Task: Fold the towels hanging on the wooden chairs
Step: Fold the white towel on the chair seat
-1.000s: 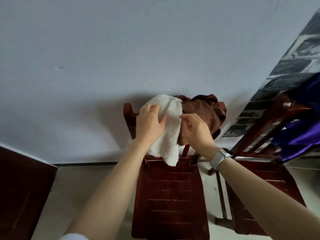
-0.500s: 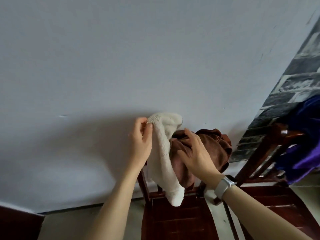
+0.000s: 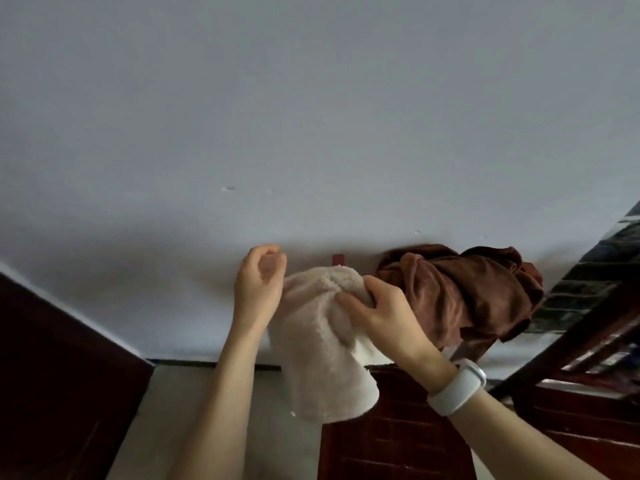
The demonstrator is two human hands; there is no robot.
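A cream fluffy towel (image 3: pixel 322 344) hangs in the air in front of the dark red wooden chair (image 3: pixel 384 434). My right hand (image 3: pixel 384 317) grips its bunched top, fingers curled into the cloth. My left hand (image 3: pixel 259 285) is raised just left of the towel with its fingers curled; its side touches the cloth and nothing shows between its fingertips. A crumpled brown towel (image 3: pixel 460 292) is draped over the chair's backrest to the right of my hands. One backrest post (image 3: pixel 338 259) sticks up behind the cream towel.
A second wooden chair (image 3: pixel 575 344) stands at the right, against a dark brick-pattern wall (image 3: pixel 588 289). A dark wooden panel (image 3: pixel 52 375) fills the lower left. A plain grey wall is close behind the chairs, and pale floor (image 3: pixel 207 410) shows below.
The cream towel has come off the chair back and shifted left. My right hand has moved from the brown towel onto the cream towel's top. My left hand no longer visibly pinches its corner.
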